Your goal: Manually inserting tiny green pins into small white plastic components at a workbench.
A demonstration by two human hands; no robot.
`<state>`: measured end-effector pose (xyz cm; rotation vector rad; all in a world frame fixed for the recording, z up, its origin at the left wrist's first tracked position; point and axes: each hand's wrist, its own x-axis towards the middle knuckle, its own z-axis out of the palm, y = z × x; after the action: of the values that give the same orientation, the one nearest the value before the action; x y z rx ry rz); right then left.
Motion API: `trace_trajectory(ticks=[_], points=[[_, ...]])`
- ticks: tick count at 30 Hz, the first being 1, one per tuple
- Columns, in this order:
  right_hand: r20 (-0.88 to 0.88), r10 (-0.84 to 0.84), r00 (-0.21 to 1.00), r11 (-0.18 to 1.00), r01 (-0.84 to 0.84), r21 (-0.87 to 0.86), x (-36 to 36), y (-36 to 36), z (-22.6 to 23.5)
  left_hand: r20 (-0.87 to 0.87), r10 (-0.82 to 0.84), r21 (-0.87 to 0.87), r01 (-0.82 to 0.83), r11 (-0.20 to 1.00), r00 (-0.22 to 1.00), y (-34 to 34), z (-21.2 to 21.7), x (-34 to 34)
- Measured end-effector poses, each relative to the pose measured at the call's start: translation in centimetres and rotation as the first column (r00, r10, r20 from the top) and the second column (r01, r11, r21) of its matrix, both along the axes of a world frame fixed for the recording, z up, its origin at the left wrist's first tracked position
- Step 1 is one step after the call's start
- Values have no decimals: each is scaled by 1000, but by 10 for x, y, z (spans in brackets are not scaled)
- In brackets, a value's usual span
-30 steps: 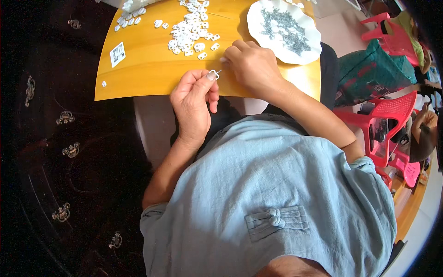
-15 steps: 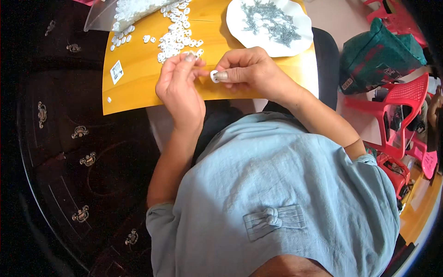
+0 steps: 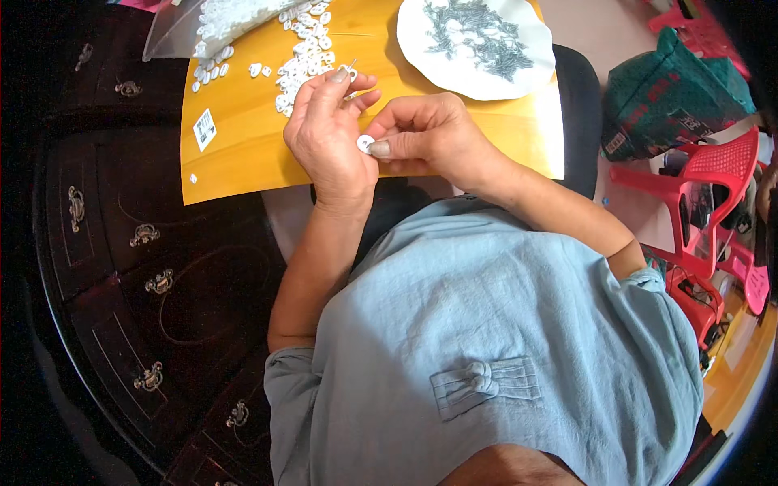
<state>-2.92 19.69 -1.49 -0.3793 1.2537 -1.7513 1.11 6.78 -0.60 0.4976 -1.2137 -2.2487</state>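
My right hand (image 3: 433,138) pinches a small white disc-shaped plastic piece (image 3: 365,144) with a hole in it, between thumb and forefinger, close to the palm of my left hand (image 3: 332,134). The thumb and forefinger of my left hand are pressed together, and a thin pin-like piece (image 3: 352,62) sticks up from their tips. Its other fingers are loosely curled. Just beyond that hand, many small white plastic pieces (image 3: 312,61) lie heaped on the yellow tabletop (image 3: 251,154). A white wavy-rimmed plate (image 3: 413,53) at the far right holds many slim grey pieces (image 3: 494,49).
At the far left, a clear plastic bag (image 3: 166,32) spills white pieces onto the table. A label sticker (image 3: 205,130) is on the tabletop. A dark drawer cabinet (image 3: 105,308) fills the left side. To the right are a green bag (image 3: 673,101) and a red plastic chair (image 3: 689,194).
My left hand has turned and shifted slightly right, bringing its palm beside the white disc. The right hand has moved slightly left and down, still pinching the disc.
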Motion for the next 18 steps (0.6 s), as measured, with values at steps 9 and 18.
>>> trace_trajectory(ticks=[9, 18], points=[[-424, -39, 905, 997, 65, 46, 9, 3, 11, 46, 26, 18, -27, 999, 999, 4, -1, 1], [10, -328, 945, 943, 328, -49, -12, 8, 8, 64, 78, -269, -58, 961, 995, 12, -9, 22]])
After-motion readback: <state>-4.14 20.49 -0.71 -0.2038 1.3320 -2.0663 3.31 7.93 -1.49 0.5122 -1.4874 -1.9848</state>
